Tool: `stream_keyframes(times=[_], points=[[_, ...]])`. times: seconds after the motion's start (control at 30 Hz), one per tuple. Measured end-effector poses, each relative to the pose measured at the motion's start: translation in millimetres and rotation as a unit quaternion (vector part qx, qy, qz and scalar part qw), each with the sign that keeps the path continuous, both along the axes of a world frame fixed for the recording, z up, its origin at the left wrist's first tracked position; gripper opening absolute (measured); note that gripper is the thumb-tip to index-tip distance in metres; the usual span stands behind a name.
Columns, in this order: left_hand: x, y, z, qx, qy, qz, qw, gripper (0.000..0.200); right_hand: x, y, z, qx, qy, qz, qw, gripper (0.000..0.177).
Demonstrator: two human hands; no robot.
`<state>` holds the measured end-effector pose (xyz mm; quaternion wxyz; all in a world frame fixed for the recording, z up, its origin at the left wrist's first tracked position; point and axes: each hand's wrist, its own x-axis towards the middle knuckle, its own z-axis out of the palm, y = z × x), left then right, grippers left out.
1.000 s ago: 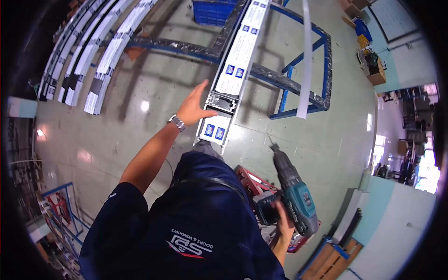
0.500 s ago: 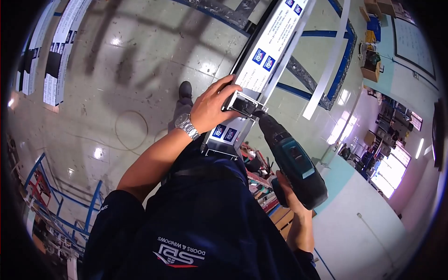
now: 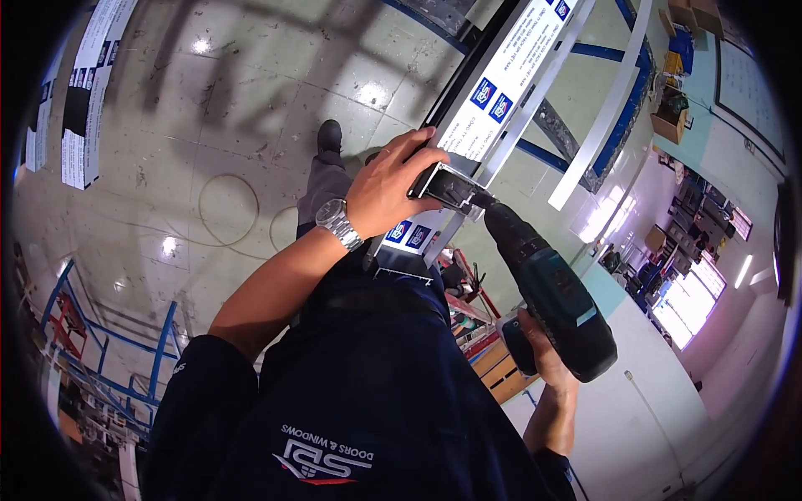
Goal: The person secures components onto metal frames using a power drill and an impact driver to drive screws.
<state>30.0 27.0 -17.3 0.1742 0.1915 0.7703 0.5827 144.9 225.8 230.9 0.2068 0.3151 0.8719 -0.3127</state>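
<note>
My left hand [image 3: 388, 188], with a steel watch [image 3: 337, 224] at its wrist, is wrapped round the end of a long metal profile [image 3: 476, 117] covered in white film with blue logos. Its open end holds a dark fitting [image 3: 455, 189]. My right hand [image 3: 543, 342] grips a teal and black power drill [image 3: 560, 288] by its handle. The drill's nose is at the right side of the profile's end; whether its bit touches the metal cannot be made out.
Blue frames [image 3: 622, 125] stand under the profile, beside a long pale strip [image 3: 597, 121]. Film-covered profiles [image 3: 83, 117] lie at the upper left. A hose [image 3: 203, 209] curls on the floor. Blue racks [image 3: 163, 355] stand lower left, cardboard boxes [image 3: 668, 117] upper right.
My left hand, the profile's end and the drill in my right hand appear shifted to the right in the view. Both holds are unchanged.
</note>
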Motion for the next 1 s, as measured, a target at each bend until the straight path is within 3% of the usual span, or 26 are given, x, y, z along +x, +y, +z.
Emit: stream_keyframes(times=[0.23, 0.3, 0.43, 0.5, 0.53, 0.63, 0.67, 0.7, 0.77, 0.87, 1.0], points=[[0.7, 0.2, -1.6, 0.0, -0.004, 0.003, 1.0, 0.063, 7.9, 17.0, -6.0, 0.108, -0.002, 0.106, 0.988, 0.035], [1.0, 0.3, -1.6, 0.002, -0.002, 0.004, 1.0, 0.062, -6.1, 16.4, -0.7, 0.127, -0.004, 0.218, 0.968, 0.036], [1.6, 0.1, -2.3, 0.0, -0.013, -0.002, 1.0, 0.062, -17.6, 32.4, -4.7, 0.049, -0.014, 0.135, 0.99, 0.036], [1.6, 0.7, -2.3, 0.001, 0.001, 0.004, 1.0, 0.062, -36.9, 39.7, -13.0, 0.051, -0.034, 0.36, 0.931, 0.04], [3.2, 1.2, -1.6, 0.003, -0.002, 0.002, 1.0, 0.062, -38.9, 34.6, -18.6, 0.051, -0.081, 0.277, 0.956, 0.043], [-2.6, -3.4, -4.8, -0.012, -0.002, 0.0, 1.0, 0.062, -60.2, 36.0, -26.3, -0.026, 0.006, 0.305, 0.952, 0.037], [-1.3, -3.3, -5.6, -0.006, -0.001, 0.002, 1.0, 0.062, -56.2, 45.0, -24.8, 0.043, -0.102, 0.33, 0.938, 0.046], [1.1, -1.5, -4.1, 0.001, -0.003, 0.002, 1.0, 0.061, -53.2, 50.7, -25.9, -0.024, -0.084, 0.291, 0.953, 0.047], [0.6, -0.2, -4.2, -0.006, -0.02, -0.004, 1.0, 0.062, -55.3, 55.4, -23.2, 0.081, -0.036, 0.433, 0.897, 0.046], [-2.0, -0.3, -0.5, -0.007, -0.015, -0.002, 1.0, 0.062, -70.0, 47.9, -22.4, -0.01, -0.089, 0.344, 0.935, 0.044], [-1.8, -0.7, -0.4, -0.01, -0.009, -0.006, 1.0, 0.062, -80.2, 34.3, -16.1, -0.056, -0.077, 0.279, 0.955, 0.041]])
